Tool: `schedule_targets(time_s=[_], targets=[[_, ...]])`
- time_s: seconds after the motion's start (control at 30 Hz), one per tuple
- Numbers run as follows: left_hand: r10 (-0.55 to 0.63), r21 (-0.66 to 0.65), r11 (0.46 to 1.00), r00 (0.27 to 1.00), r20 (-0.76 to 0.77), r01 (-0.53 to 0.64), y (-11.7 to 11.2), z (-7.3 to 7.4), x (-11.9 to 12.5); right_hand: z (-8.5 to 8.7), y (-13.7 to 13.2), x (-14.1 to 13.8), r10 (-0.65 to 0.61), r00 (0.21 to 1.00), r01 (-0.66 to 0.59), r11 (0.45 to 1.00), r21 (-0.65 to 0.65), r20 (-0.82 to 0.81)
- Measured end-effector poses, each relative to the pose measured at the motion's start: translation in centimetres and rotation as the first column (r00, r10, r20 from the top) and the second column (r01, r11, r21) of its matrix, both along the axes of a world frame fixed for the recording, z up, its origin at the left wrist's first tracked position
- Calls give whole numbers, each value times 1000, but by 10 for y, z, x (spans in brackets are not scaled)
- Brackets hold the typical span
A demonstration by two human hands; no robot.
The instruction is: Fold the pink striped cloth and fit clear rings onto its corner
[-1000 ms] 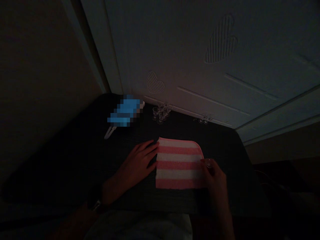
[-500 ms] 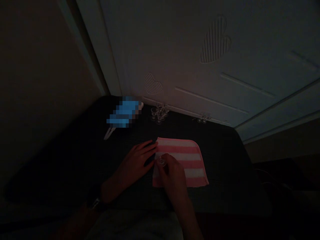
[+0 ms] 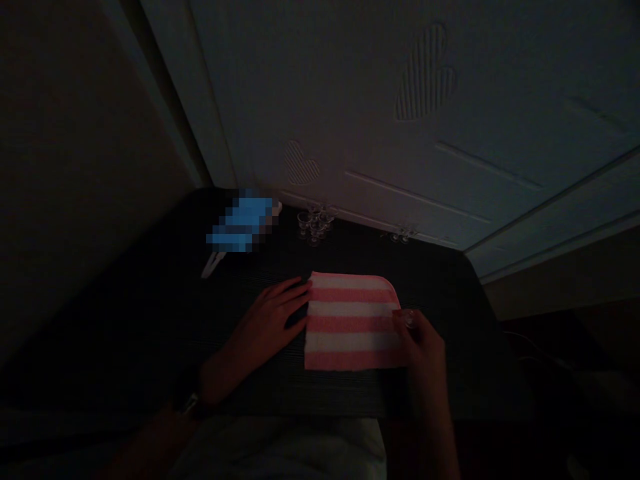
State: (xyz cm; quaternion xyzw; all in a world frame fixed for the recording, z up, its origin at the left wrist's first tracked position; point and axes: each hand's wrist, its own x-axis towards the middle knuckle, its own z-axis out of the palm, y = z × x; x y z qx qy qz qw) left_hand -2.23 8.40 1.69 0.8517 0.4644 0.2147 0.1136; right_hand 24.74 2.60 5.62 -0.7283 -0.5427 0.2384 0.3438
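Note:
A pink-and-white striped cloth point(image 3: 353, 323) lies flat on the dark table. My left hand point(image 3: 277, 310) rests with fingers spread, its fingertips at the cloth's left edge. At the opposite edge, my right hand point(image 3: 425, 340) is closed around a small clear glass point(image 3: 409, 319), partly hidden by the fingers. Several small stemmed glasses point(image 3: 315, 223) stand grouped at the back of the table. Farther right, a few more small clear glass pieces point(image 3: 401, 235) sit by the wall, too dim to make out well.
A blurred blue-and-white object point(image 3: 245, 223) with a pale strap lies at the back left of the dark table point(image 3: 240, 280). Behind the table rises a white panel point(image 3: 350, 100) with raised hearts. A thin cable point(image 3: 530, 341) shows at the right.
My right hand has moved from the cloth's left part to its right edge, carrying the small glass. My left hand has stayed by the left edge. The view has shifted slightly.

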Motion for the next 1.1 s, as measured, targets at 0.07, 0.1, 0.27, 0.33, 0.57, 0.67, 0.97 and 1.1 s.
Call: schedule_targets(time_s=[0.07, 0.1, 0.27, 0.33, 0.57, 0.67, 0.97, 1.1], targets=[[-5, 0, 1000, 1000, 22, 5, 1, -1, 0, 5, 11, -31, 84, 996, -84, 996, 40, -5], [-5, -2, 1000, 999, 32, 5, 1, -1, 0, 7, 16, -48, 147, 989, -147, 987, 58, 7], [-7, -14, 1000, 999, 45, 8, 1, -1, -1, 5, 36, -107, 351, 933, -356, 931, 79, 79], [-7, -10, 1000, 999, 43, 8, 0, -1, -1, 3, 38, -107, 360, 928, -366, 928, 66, 92], [4, -25, 1000, 1000, 19, -4, -1, 0, 0, -10, 25, -20, 62, 998, -62, 998, 16, -10], [8, -29, 1000, 999, 31, -7, 0, 0, 0, -15, 20, 0, -3, 993, 6, 1000, 20, -117], [11, -20, 1000, 1000, 8, -11, 0, 1, 0, -10, 26, -41, 116, 969, -118, 993, 2, -220], [17, -16, 1000, 1000, 21, -17, 1, 0, 0, -9, 22, -34, 161, 979, -166, 986, -34, -127]])
